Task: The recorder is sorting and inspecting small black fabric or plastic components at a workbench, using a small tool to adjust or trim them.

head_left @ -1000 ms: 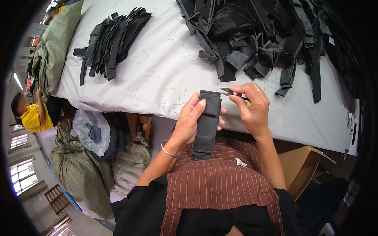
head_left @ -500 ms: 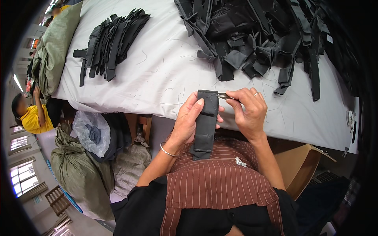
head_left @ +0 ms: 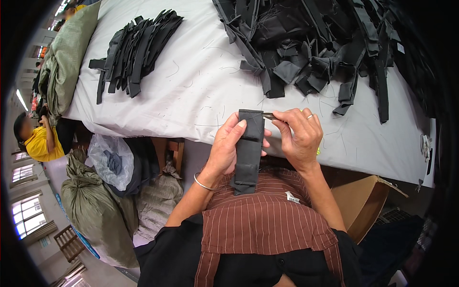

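My left hand (head_left: 227,146) holds a black fabric strip (head_left: 250,158) upright, thumb on its front and fingertips showing past its right edge. The strip has stitched seams across it, and its lower end hangs over the brown striped apron (head_left: 267,215). In my right hand (head_left: 302,136) are small dark thread snips (head_left: 269,115), mostly covered by the fingers. Their tip is at the strip's upper right edge, where a loose thread shows. Whether the blades are parted is too small to tell.
A row of black strips (head_left: 138,52) lies at the left of the white-covered table (head_left: 191,100). A tangled black fabric pile (head_left: 306,52) lies at the far right. Sacks (head_left: 95,210) and a clear bag (head_left: 103,155) stand left; a cardboard box (head_left: 361,201) sits right. A person in yellow (head_left: 45,141) is far left.
The strip and both hands have shifted slightly left. A small yellow-green spot now shows beside my right wrist. The person in yellow has moved an arm.
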Demonstrator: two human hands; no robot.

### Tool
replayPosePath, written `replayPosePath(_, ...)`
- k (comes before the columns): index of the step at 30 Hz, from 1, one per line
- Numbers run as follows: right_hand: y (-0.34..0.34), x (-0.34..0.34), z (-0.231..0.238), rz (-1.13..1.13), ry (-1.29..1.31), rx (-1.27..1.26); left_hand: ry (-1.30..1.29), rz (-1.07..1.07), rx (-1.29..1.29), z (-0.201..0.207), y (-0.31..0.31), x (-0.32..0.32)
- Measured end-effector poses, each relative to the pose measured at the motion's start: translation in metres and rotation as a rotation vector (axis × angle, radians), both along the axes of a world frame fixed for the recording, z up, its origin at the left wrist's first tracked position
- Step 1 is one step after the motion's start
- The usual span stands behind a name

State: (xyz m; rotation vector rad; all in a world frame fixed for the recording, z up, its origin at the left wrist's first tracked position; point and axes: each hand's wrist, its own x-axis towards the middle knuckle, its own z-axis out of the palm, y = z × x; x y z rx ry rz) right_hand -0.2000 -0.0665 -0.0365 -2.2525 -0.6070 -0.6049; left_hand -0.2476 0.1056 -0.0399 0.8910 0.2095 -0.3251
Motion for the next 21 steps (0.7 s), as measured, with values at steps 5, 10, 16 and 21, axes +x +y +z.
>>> replayPosePath(5,0.002,0.002,-0.002,0.03,0.151,0.134,-0.004,0.008,-0.003,-0.002,-0.001,0.001)
replayPosePath(10,0.01,-0.003,0.015,0.16,0.41,0.382,-0.01,0.086,-0.051,0.003,-0.008,0.001)
replayPosePath(16,0.008,0.011,-0.003,0.187,0.389,0.132,0.0,0.044,-0.153,-0.004,-0.006,-0.001)
replayPosePath(21,0.011,0.024,-0.001,0.169,0.612,0.536,-0.016,-0.016,-0.175,-0.008,-0.002,-0.003)
